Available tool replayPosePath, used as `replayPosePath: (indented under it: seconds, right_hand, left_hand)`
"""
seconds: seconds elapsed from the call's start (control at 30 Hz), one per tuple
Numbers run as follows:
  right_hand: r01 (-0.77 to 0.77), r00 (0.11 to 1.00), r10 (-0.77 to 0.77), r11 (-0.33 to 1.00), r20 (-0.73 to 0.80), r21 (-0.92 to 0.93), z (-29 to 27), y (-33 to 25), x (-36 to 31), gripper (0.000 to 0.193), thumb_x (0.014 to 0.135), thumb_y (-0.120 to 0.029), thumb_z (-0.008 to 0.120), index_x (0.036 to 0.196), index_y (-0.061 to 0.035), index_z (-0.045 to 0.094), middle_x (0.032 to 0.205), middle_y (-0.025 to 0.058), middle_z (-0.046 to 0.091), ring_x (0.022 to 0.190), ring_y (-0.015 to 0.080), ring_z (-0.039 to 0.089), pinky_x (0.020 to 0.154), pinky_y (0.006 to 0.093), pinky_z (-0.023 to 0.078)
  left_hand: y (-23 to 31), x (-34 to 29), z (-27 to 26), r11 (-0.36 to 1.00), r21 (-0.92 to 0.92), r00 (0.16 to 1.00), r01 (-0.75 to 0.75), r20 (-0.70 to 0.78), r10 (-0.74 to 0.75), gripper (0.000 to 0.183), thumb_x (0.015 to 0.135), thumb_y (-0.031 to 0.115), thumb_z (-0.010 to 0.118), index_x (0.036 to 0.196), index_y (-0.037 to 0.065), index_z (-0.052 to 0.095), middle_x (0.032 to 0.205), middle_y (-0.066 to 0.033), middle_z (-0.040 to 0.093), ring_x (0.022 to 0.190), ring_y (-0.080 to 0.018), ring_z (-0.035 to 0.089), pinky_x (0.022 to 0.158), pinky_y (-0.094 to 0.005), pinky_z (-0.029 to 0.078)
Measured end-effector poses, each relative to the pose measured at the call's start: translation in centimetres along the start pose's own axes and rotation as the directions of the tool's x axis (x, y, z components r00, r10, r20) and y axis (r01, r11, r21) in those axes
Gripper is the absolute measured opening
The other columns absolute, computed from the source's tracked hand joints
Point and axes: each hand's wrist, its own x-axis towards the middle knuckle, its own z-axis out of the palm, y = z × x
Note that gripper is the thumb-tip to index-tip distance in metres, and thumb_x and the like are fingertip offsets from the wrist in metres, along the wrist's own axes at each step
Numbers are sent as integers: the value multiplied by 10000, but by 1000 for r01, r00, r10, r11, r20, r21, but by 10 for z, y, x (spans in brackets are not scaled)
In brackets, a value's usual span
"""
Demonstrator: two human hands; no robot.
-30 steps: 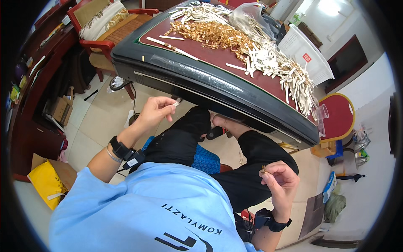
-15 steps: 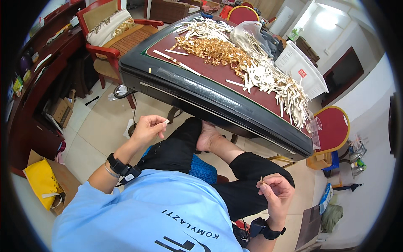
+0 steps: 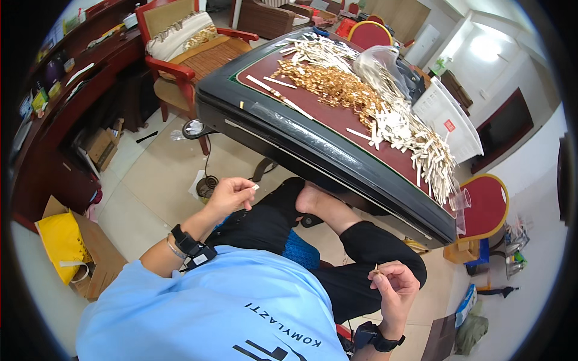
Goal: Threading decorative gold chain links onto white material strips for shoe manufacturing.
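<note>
My left hand (image 3: pixel 231 196) is raised over my thigh, thumb and fingertips pinching a small white piece (image 3: pixel 255 187). Lower down on the right, my right hand (image 3: pixel 395 285) pinches a small gold-coloured metal piece (image 3: pixel 377 269) between thumb and fingers. The exact kind of both pieces is too small to make out. Beyond my hands, on the dark red tabletop (image 3: pixel 319 111), lies a heap of small gold-coloured pieces (image 3: pixel 337 83). White strips (image 3: pixel 418 147) are piled on the right of the heap, and more white strips (image 3: pixel 319 51) lie at the far side.
The table's thick black edge (image 3: pixel 313 141) runs in front of me. A clear plastic bag (image 3: pixel 376 60) and a white basket (image 3: pixel 448 117) are at its far right. Plastic cups (image 3: pixel 460 201) hang by the right corner. A red-framed chair (image 3: pixel 180 66) stands at the left.
The view has shifted, so table and surroundings appear further right and lower. Both hands keep their pinch on the small pieces, with little other movement.
</note>
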Motion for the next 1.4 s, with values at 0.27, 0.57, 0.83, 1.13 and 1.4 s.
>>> replayPosePath:
  seconds: [0.27,0.57,0.83,1.13,1.4]
  right_hand:
    - [21,1000,-21,1000,14,-17,10,10,6,98,843,-19,694,872,25,612,839,104,638,705,143,631,578,223,506]
    - [44,997,-43,999,-65,19,-5,31,14,68,868,7,670,898,33,614,850,117,656,695,127,636,605,222,518]
    - [28,987,-31,999,-159,-25,-29,44,21,82,884,-36,672,913,10,611,814,91,683,657,101,609,635,209,502]
    - [-17,984,17,1000,-176,4,-43,58,32,84,886,-39,666,928,11,612,810,83,677,652,99,599,648,217,494]
    - [-43,992,45,999,-118,20,-45,63,39,88,895,-47,665,938,25,639,826,65,661,719,111,613,665,234,495]
  left_hand:
    - [-12,-8,-2,999,-32,999,-17,-37,16,157,920,100,634,1019,-19,661,789,-33,657,610,-78,620,535,-193,449]
    - [-19,-14,-10,997,12,994,-73,-84,74,173,913,116,643,1023,-14,672,774,-18,656,604,-62,614,506,-183,415]
    - [-3,-16,-9,998,-31,996,-56,-71,53,179,914,81,618,1028,-48,665,796,-46,653,621,-93,614,598,-224,488]
    - [-6,-21,-20,997,8,991,-74,-115,74,182,934,124,623,1052,-12,650,817,-31,658,648,-78,632,540,-195,431]
    - [-2,-21,-24,986,151,986,-74,-140,95,195,943,188,620,1059,32,638,804,-15,657,615,-67,612,526,-178,435]
